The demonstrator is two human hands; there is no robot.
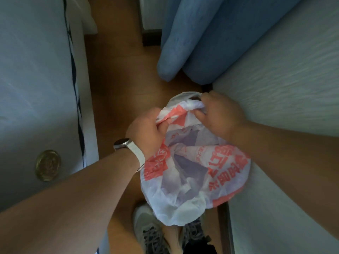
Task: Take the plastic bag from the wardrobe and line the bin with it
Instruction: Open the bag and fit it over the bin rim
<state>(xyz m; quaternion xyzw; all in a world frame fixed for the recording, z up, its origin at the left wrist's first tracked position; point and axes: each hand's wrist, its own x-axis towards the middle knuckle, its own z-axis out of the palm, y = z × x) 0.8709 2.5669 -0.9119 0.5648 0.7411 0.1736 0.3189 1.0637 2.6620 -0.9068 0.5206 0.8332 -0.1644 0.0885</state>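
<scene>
We stand on a wooden floor in a narrow passage, with a pale panel close to the right of our hands, a white door with a round brass knob off to the left, and blue curtains beyond them. Our shoes show below.

The plastic bag, white with red print, hangs between and beneath both hands, puffed partly open. Our left hand, a watch on its wrist, has its grip clamped on the near-left part of the rim. Our right hand has its grip pinched shut on bunched rim at the far side.

We judge the bag is already fetched and we are spreading its mouth. No bin is in view, so the next move calls for finding it, then lowering the bag inside and folding the rim over its edge.
</scene>
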